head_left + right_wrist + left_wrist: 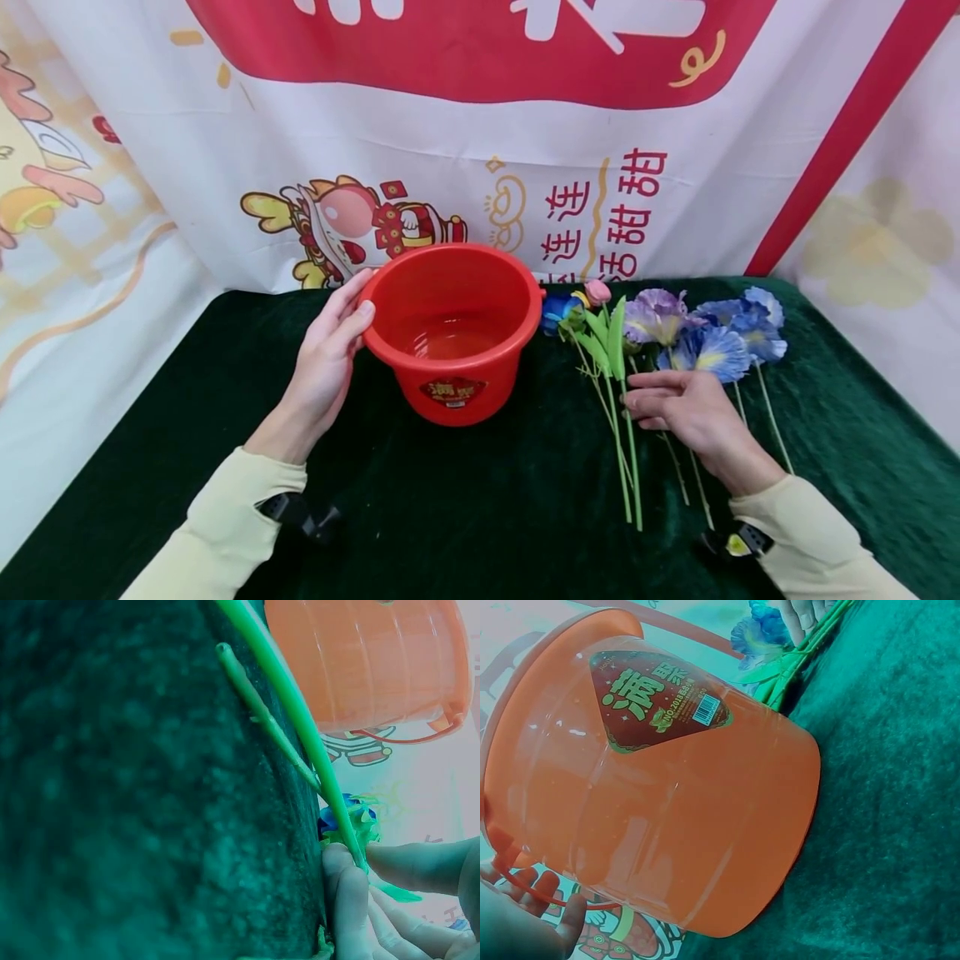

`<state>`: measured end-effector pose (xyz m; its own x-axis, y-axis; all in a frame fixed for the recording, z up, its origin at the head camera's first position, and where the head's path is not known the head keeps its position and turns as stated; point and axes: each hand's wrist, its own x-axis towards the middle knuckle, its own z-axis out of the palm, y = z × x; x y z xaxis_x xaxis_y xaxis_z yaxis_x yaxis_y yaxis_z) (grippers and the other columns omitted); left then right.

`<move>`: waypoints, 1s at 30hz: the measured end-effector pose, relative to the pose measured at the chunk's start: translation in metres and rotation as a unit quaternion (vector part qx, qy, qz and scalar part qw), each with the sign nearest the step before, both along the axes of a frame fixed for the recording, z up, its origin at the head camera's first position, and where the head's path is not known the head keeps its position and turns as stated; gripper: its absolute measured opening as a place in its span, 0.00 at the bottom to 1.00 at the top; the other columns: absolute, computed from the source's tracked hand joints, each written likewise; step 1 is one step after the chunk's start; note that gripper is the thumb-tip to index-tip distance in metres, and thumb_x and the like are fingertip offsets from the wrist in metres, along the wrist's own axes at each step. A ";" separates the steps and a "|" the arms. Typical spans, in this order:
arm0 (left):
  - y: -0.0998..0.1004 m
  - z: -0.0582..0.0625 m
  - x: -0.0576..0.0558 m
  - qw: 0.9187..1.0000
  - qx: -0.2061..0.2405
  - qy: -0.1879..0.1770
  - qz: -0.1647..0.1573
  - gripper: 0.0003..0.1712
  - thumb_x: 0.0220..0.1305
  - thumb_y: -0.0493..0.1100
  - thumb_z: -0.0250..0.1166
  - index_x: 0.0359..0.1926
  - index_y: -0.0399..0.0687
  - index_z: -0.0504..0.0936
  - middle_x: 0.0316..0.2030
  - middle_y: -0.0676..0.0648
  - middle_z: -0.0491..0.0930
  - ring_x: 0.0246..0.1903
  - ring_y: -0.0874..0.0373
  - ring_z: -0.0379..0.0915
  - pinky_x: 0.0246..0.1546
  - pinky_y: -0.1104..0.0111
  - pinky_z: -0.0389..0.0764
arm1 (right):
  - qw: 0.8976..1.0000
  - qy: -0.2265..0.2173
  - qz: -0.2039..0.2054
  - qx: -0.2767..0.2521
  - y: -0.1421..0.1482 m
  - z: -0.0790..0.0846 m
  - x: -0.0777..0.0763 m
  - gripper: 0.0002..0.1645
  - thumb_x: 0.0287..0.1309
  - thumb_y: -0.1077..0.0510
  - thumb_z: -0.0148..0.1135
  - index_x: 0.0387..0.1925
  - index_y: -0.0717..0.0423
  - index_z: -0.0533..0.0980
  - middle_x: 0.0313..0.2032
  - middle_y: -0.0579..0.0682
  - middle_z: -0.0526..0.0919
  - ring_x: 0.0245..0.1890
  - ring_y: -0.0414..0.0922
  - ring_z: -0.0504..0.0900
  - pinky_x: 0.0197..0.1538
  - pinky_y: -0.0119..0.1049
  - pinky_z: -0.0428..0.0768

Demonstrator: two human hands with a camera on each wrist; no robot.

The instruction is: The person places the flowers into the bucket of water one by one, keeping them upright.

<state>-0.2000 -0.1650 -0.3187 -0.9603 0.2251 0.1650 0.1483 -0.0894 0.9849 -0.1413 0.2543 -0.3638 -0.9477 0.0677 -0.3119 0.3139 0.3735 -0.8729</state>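
A red plastic bucket (453,390) stands upright on the dark green cloth, its label facing me. My left hand (318,358) holds it at the left side, thumb by the rim; the bucket's thin red handle (536,894) runs past those fingers in the left wrist view. To the right, my right hand (690,412) pinches a smooth green stem (300,727) between thumb and fingers. The stem belongs to a pink tulip (597,291) with long green leaves. A blue rose-like flower (558,310) lies right beside it, its stem close to the tulip's.
Several artificial flowers lie right of the tulip: a purple one (657,315) and blue ones (708,354) with long thin stems. The green cloth (450,508) covers the table. Behind its back edge hangs a white printed curtain (420,125).
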 end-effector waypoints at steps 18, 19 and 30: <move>0.005 0.000 -0.003 1.000 -0.010 -0.011 0.004 0.35 0.85 0.53 0.51 0.85 0.57 0.53 0.82 0.52 0.60 0.77 0.53 0.60 0.68 0.73 0.74 | 1.000 -0.028 -0.001 0.007 0.007 -0.002 0.000 0.29 0.74 0.55 0.65 0.70 0.64 0.75 0.51 0.52 0.92 0.41 0.39 0.90 0.44 0.37 0.90; 0.005 0.000 -0.003 1.000 -0.010 -0.010 0.004 0.35 0.85 0.53 0.51 0.85 0.57 0.54 0.82 0.53 0.60 0.77 0.53 0.59 0.69 0.72 0.74 | 1.000 -0.029 -0.001 0.007 0.007 -0.002 0.000 0.29 0.74 0.55 0.65 0.70 0.64 0.75 0.51 0.51 0.92 0.41 0.39 0.90 0.44 0.37 0.90; 0.001 0.001 0.000 1.000 -0.017 -0.011 0.015 0.35 0.85 0.53 0.50 0.85 0.58 0.54 0.82 0.53 0.60 0.77 0.53 0.59 0.70 0.70 0.73 | 1.000 -0.022 0.015 -0.010 0.003 -0.001 -0.001 0.30 0.73 0.56 0.65 0.69 0.68 0.75 0.46 0.47 0.93 0.39 0.37 0.88 0.45 0.34 0.90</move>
